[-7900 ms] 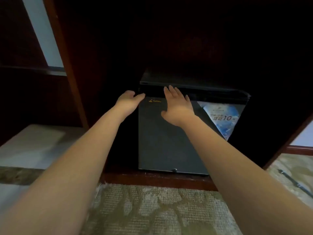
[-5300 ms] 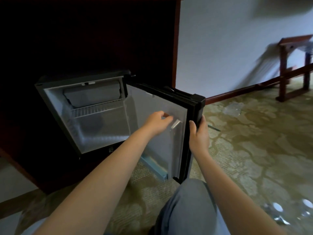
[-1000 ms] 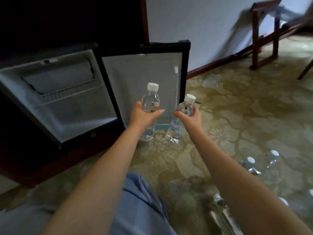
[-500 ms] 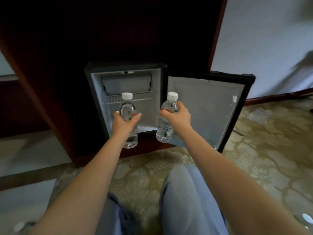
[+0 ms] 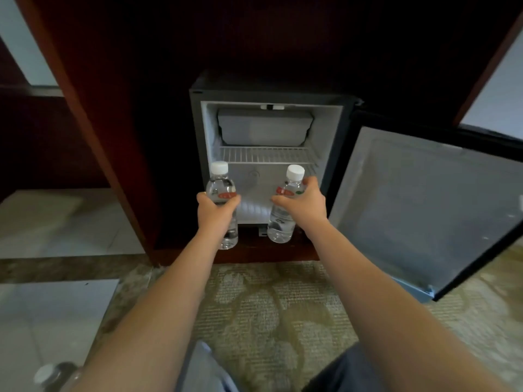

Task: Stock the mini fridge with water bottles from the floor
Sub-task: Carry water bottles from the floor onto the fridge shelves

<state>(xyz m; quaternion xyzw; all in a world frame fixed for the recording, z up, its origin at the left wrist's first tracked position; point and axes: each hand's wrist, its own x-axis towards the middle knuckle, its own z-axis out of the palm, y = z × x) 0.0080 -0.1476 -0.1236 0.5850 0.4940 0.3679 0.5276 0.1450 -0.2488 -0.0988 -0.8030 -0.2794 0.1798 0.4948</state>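
Note:
The mini fridge (image 5: 198,142) stands open inside a dark wooden cabinet, its door (image 5: 424,205) swung out to the right. Inside are a wire shelf (image 5: 266,155) and a small freezer box above it; the lower compartment holds nothing. My left hand (image 5: 215,212) grips a clear water bottle (image 5: 221,185) with a white cap, upright, at the left front edge of the fridge opening. My right hand (image 5: 304,203) grips a second water bottle (image 5: 283,224), upright, at the right side of the opening. Both bottle bases hang just below the fridge's front lip.
The dark cabinet frame (image 5: 93,142) surrounds the fridge. Patterned carpet (image 5: 268,306) lies in front, with pale tile floor (image 5: 56,222) to the left. Another bottle (image 5: 53,374) lies at the bottom left corner. My knees show at the bottom edge.
Over the last second both hands carried the bottles from the carpet side to the front of the open fridge. The view has turned to face the fridge squarely and moved closer.

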